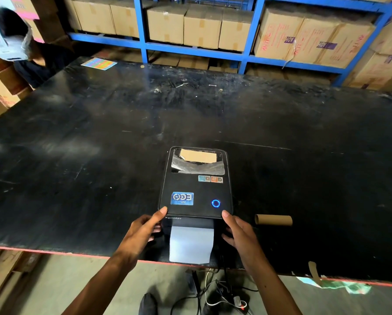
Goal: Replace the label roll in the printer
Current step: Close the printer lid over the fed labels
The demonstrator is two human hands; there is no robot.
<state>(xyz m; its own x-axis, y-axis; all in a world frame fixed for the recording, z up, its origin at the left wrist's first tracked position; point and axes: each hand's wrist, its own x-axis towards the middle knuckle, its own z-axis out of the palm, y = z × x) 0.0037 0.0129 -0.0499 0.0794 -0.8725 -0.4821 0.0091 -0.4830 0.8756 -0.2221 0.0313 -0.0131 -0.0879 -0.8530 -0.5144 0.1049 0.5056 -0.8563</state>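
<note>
Your left hand (142, 233) clasps the front left corner of the label printer (195, 192), thumb on top of the closed lid's edge and fingers curled against the side below it. Far to the left, at the table's back corner, another person in a dark top bends away from you, and a multicoloured sticker sheet (99, 64) lies flat near that far edge. Your black worktable (77, 137) is scuffed and dusty, with a red strip along its near edge.

Moving to the centre, the printer sits near the table's front edge, its lid down. Through the window at the back of the lid you can see a brown cardboard piece and some crinkled clear wrap; whether a label roll sits under them cannot be told. On the lid are a blue sticker, two small square stickers and a button ringed in blue light (215, 203). From the front slot a strip of white label paper (190, 244) hangs down past the table edge. Cables (215, 294) lie tangled on the floor beneath.

Your right hand (238, 233) mirrors the left, thumb on the lid's front right corner, fingers spread along the printer's side. Just beyond it, an empty cardboard core (273, 219) lies on its side on the table. Behind everything, blue shelving (190, 47) holds rows of cardboard boxes.
</note>
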